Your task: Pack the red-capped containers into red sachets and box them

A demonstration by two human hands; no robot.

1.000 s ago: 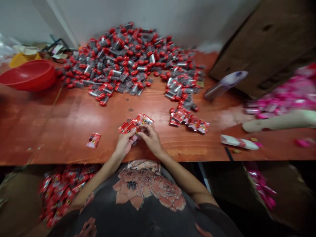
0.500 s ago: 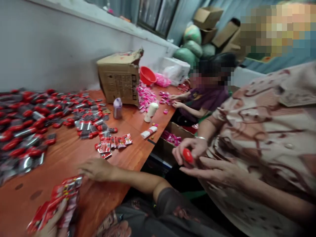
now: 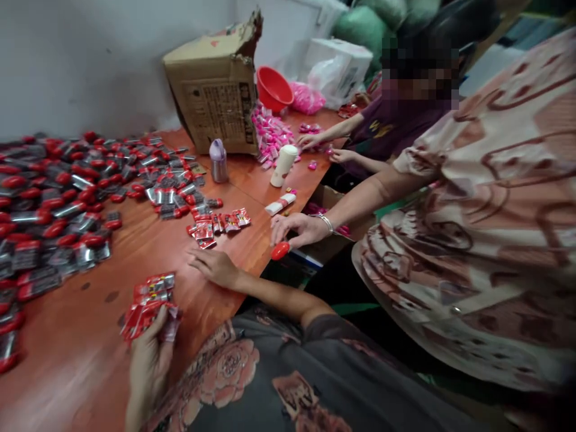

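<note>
My left hand (image 3: 150,351) is closed around a bunch of flat red and silver packets (image 3: 150,303), thumb across the top, above the table (image 3: 148,384). My right hand (image 3: 215,269) rests low over the wood, fingers stretched out and nothing visible in them. Just beyond its fingertips lies a small group of similar red packets (image 3: 204,231). To the left spreads a large heap of red-topped dark pieces in clear wrapping (image 3: 67,198). From the right, a co-worker's hand (image 3: 299,231) reaches over the table edge with a red oval piece (image 3: 280,251).
A torn cardboard box (image 3: 211,90) stands by the wall, pink packets (image 3: 272,133) spilling beside it. Nearer are a purple-lidded bottle (image 3: 219,162), a white tumbler (image 3: 284,165) and a white roll (image 3: 280,204). A red bowl (image 3: 274,89) sits behind. Another person in purple (image 3: 387,132) works farther along.
The view has swung down and to the right. My left hand still grips the packets. The co-worker's hands have parted, one stretching toward the table with the red piece.
</note>
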